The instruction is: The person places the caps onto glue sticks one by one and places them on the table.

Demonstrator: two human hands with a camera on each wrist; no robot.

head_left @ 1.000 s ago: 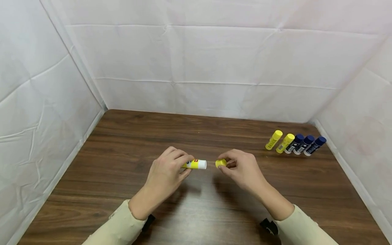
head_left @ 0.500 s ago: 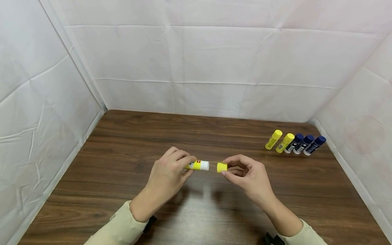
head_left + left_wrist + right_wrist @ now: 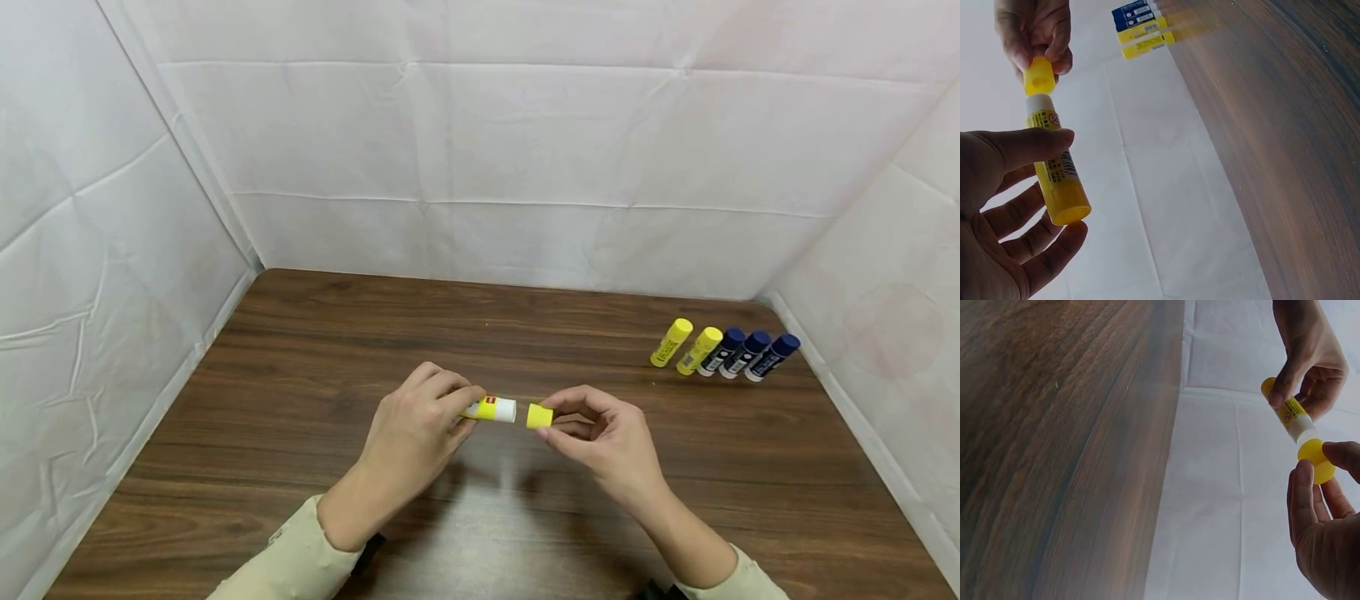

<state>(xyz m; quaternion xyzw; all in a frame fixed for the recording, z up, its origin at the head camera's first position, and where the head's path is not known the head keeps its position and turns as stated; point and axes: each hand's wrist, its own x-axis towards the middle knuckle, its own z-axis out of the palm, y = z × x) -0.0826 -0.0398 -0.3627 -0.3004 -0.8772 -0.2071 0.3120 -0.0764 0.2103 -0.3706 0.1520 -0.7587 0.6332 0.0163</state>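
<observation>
My left hand (image 3: 416, 425) holds a yellow glue stick (image 3: 1062, 187) by its body, fingers and thumb around it. Its bare white end (image 3: 506, 410) points right. Between thumb and fingertips, my right hand (image 3: 611, 437) pinches a yellow cap (image 3: 539, 416), its mouth toward that white end. In the head view a small gap separates cap and glue stick. Both hands are held above the brown table, close to each other. The left wrist view shows the cap (image 3: 1039, 75) nearly in line with the white end.
On the wooden table (image 3: 360, 333), at the back right, stand two yellow glue sticks (image 3: 699, 351) and three dark blue ones (image 3: 772, 357) in a row. White sheeting (image 3: 525, 167) walls the table at the back and sides.
The right hand has turned the cap to face the glue stick and brought it slightly nearer and lower. The left hand has shifted a little right with the glue stick.
</observation>
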